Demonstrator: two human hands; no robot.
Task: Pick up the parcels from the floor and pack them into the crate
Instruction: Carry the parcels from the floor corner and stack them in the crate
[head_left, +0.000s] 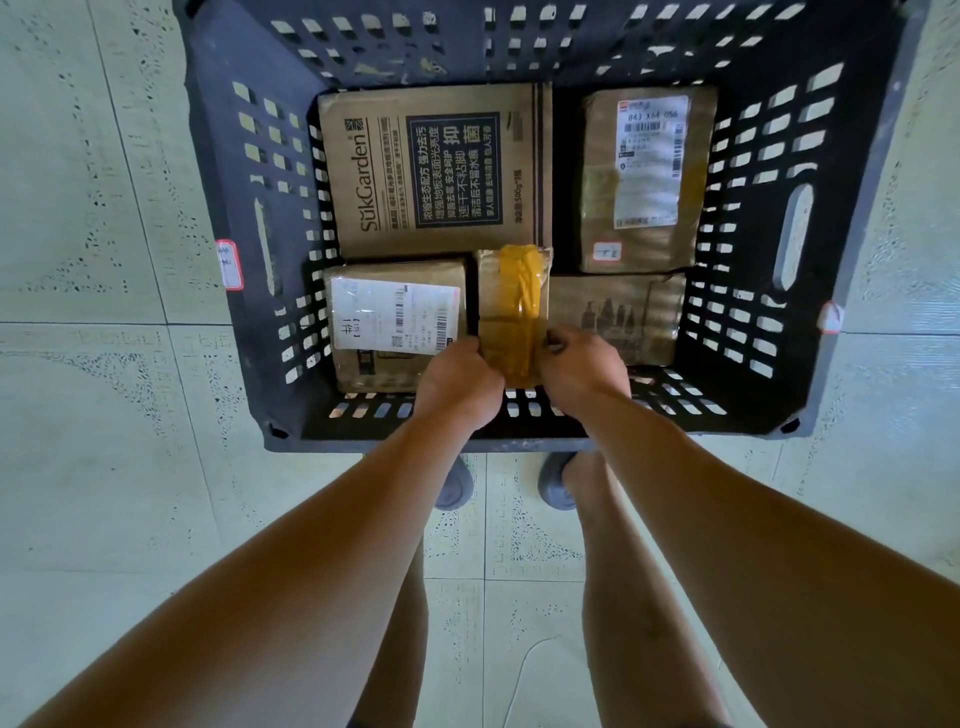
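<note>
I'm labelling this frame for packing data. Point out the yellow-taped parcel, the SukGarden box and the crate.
yellow-taped parcel (513, 291): head view, on its yellow tape.
SukGarden box (431, 171): head view, on its printed top.
crate (322, 445): head view, on its near rim.

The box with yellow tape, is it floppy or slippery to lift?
Probably stiff: the taped box keeps straight cardboard edges. Its glossy tape may be slippery; the left hand and right hand both grip it. Narrow, it might tip if let go.

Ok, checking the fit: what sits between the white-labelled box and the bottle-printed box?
In the head view, the yellow-taped parcel, gripped by the left hand and right hand, sits in that gap.
</note>
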